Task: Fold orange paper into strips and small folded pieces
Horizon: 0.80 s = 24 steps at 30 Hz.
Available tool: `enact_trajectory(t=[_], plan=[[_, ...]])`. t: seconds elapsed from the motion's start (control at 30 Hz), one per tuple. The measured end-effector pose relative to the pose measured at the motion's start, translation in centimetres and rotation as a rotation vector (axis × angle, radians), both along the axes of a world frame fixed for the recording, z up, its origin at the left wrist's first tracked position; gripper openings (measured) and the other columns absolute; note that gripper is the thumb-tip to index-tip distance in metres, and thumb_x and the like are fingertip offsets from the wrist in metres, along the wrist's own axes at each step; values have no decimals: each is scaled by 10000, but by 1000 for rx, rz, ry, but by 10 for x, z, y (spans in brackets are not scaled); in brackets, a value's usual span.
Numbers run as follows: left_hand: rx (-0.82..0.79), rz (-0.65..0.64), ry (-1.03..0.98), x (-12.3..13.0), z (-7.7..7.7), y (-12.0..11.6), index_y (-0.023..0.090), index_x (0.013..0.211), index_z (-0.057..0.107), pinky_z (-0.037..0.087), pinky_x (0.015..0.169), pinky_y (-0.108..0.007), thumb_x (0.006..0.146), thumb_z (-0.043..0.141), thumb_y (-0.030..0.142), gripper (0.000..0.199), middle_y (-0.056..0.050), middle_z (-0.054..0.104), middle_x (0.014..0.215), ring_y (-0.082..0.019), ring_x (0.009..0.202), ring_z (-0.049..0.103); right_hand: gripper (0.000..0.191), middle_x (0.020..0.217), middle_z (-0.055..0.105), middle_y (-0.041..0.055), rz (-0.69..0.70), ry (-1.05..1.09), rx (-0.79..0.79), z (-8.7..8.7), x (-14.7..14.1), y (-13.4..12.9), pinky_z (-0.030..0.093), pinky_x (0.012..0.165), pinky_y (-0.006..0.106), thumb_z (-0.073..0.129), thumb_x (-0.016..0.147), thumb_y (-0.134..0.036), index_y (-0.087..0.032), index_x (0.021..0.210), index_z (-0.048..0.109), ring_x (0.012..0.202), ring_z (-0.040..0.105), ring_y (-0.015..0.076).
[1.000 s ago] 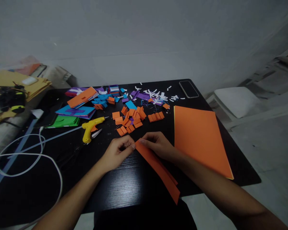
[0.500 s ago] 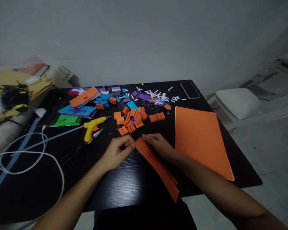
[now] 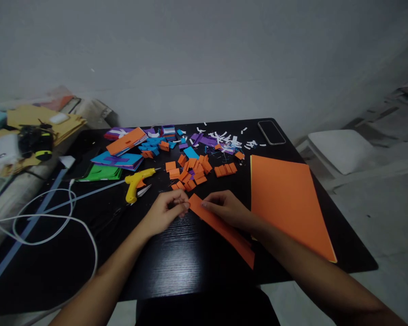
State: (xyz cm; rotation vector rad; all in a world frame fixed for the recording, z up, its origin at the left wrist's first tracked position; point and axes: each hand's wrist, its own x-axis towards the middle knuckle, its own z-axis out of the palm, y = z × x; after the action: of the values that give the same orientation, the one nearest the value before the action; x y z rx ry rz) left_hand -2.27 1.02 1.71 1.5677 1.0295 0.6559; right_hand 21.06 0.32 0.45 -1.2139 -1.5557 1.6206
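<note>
A long folded strip of orange paper (image 3: 221, 226) slants down toward the table's front edge. My right hand (image 3: 226, 208) grips it near its upper end, thumb on top. At the upper left corner of the strip, my left hand (image 3: 168, 210) has its thumb and fingers pinched together on the paper. Just beyond both hands lies a heap of small folded orange paper pieces (image 3: 190, 170). A row of similar orange pieces (image 3: 225, 170) sits to the right of that heap.
A yellow glue gun (image 3: 136, 183) lies left of the heap, scissors (image 3: 115, 215) beside it. Large orange sheets (image 3: 289, 203) are on the right, a phone (image 3: 271, 132) behind them. White paper scraps (image 3: 231, 141), folded paper stacks (image 3: 117, 159) and a white cable (image 3: 88, 235) are also there.
The strip's lower end has risen and its upper end has shifted slightly left. My right thumb now lies over the paper. The whole view has shifted slightly.
</note>
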Motion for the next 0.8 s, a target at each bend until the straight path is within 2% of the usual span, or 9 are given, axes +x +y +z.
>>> enact_trajectory(t=[0.13, 0.2, 0.3, 0.53, 0.67, 0.8], plan=[[66, 23, 104, 5, 4, 0, 162, 905, 682, 398, 654, -259, 941, 627, 429, 276, 20, 579, 721, -139, 683, 530, 335, 723, 702, 10, 61, -40, 42, -3, -6, -2, 360, 614, 258, 680, 908, -443, -132, 916, 807, 654, 556, 134], [80, 6, 138, 7, 5, -2, 163, 853, 676, 371, 637, -255, 949, 617, 446, 304, 27, 549, 694, -133, 672, 497, 337, 699, 687, 2, 90, -57, 60, -1, -9, -3, 353, 604, 255, 670, 917, -441, -134, 904, 806, 644, 549, 131], [35, 0, 107, 4, 6, -5, 165, 789, 639, 369, 621, -250, 948, 601, 458, 336, 35, 518, 669, -127, 648, 475, 293, 785, 742, 25, 124, -58, 55, 5, -10, -3, 413, 653, 261, 681, 907, -405, -138, 917, 803, 712, 612, 150], [-33, 208, 96, -27, 9, -10, 180, 763, 606, 399, 574, -242, 910, 615, 533, 382, 45, 511, 637, -129, 591, 497, 239, 848, 785, 47, 240, -200, 67, 15, 12, 12, 490, 691, 273, 725, 873, -376, -152, 911, 798, 767, 680, 177], [4, 301, 189, -40, 2, -14, 193, 737, 584, 392, 577, -254, 908, 592, 546, 393, 44, 517, 618, -139, 585, 498, 211, 881, 791, 48, 267, -381, 197, 17, 22, 21, 504, 707, 278, 703, 912, -337, -167, 995, 795, 793, 706, 185], [103, 338, 356, -44, -5, -20, 195, 738, 592, 382, 617, -266, 941, 545, 527, 392, 28, 552, 667, -152, 639, 525, 213, 1049, 775, 88, 263, -547, 455, 12, 21, 18, 540, 833, 335, 659, 960, -234, -176, 1139, 760, 932, 712, 219]])
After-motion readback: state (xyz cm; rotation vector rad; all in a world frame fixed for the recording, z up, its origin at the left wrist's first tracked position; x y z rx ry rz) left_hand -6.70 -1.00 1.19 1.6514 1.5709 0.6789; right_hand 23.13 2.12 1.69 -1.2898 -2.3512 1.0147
